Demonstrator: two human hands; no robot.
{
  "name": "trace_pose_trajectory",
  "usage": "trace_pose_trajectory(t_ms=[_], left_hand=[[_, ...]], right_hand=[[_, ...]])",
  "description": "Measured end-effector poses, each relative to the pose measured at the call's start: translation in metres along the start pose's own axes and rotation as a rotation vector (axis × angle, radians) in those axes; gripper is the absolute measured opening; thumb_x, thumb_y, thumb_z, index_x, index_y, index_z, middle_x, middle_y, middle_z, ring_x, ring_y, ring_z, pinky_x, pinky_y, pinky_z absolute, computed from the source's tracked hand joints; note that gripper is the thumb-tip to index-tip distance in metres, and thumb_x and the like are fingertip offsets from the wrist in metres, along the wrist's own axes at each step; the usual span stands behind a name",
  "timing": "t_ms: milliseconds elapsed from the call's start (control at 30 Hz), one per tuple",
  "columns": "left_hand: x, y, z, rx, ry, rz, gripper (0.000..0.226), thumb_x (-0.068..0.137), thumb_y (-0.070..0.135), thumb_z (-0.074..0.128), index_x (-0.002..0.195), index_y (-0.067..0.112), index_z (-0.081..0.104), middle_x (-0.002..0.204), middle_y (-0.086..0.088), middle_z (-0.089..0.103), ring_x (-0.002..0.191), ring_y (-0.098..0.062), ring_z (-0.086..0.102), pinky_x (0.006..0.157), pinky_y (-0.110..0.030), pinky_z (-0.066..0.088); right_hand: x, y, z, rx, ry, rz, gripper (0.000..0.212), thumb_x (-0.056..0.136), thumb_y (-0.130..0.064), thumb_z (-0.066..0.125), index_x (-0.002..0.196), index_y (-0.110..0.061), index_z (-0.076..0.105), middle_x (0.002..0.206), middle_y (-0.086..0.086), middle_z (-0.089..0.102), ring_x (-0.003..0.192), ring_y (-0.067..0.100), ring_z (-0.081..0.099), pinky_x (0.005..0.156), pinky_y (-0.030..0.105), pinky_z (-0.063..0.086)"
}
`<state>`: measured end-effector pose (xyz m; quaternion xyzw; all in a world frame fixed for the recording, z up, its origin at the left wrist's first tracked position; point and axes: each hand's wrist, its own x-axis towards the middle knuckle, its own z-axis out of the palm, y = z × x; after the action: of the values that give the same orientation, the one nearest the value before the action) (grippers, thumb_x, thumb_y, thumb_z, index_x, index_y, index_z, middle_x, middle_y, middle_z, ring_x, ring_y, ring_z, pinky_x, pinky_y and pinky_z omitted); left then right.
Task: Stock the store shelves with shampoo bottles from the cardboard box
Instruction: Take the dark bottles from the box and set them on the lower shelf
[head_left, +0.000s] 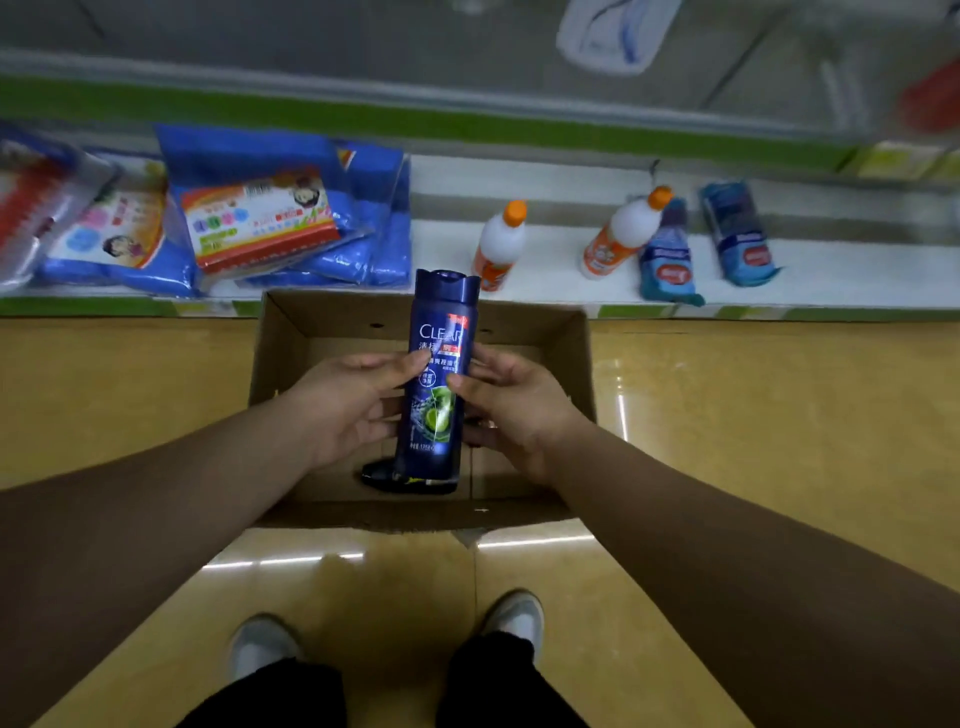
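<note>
While the shampoo bottle (439, 364) hangs cap-forward over the cardboard box (291, 343), fingers (413, 362) of the left hand (353, 410) and right hand (519, 410) clamp its sides, thumbs on the label, likely steadying it for the shelf (556, 254) beyond them; a second bottle (384, 475) lies beneath.

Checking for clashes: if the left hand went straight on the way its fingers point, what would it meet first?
The left hand would meet the shampoo bottle it grips; beyond that, probably the right hand.
</note>
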<state>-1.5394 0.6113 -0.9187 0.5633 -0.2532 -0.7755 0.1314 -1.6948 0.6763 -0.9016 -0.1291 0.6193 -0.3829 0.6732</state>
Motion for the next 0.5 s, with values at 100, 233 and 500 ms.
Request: trace_pose_trajectory(t_ms=[100, 233, 500], left_hand=[[-0.05, 0.027, 0.025, 0.0, -0.048, 0.024, 0.06, 0.058, 0.032, 0.078, 0.112, 0.009, 0.064, 0.098, -0.007, 0.075, 0.089, -0.022, 0.072, 0.07, -0.035, 0.057], [-0.117, 0.071, 0.067, 0.02, -0.1, 0.081, 0.053, 0.06, 0.028, 0.077, 0.108, 0.008, 0.065, 0.098, -0.01, 0.074, 0.083, -0.021, 0.073, 0.063, -0.032, 0.058], [-0.216, 0.174, 0.165, 0.08, -0.181, 0.259, 0.036, 0.062, 0.026, 0.075, 0.093, 0.009, 0.066, 0.083, -0.005, 0.075, 0.075, -0.019, 0.072, 0.061, -0.034, 0.059]], right_hand=[[-0.052, -0.038, -0.001, -0.031, -0.003, -0.03, 0.045, 0.087, -0.006, 0.062, 0.13, -0.018, 0.054, 0.121, 0.005, 0.064, 0.108, 0.023, 0.063, 0.084, 0.04, 0.055], [-0.121, -0.093, -0.008, -0.056, -0.013, -0.123, 0.035, 0.089, -0.006, 0.061, 0.121, -0.019, 0.059, 0.116, 0.003, 0.067, 0.096, 0.019, 0.067, 0.077, 0.036, 0.057], [-0.229, -0.221, -0.032, -0.031, -0.011, -0.297, 0.032, 0.089, -0.003, 0.059, 0.117, -0.018, 0.057, 0.1, -0.002, 0.069, 0.084, 0.011, 0.069, 0.064, 0.029, 0.059]])
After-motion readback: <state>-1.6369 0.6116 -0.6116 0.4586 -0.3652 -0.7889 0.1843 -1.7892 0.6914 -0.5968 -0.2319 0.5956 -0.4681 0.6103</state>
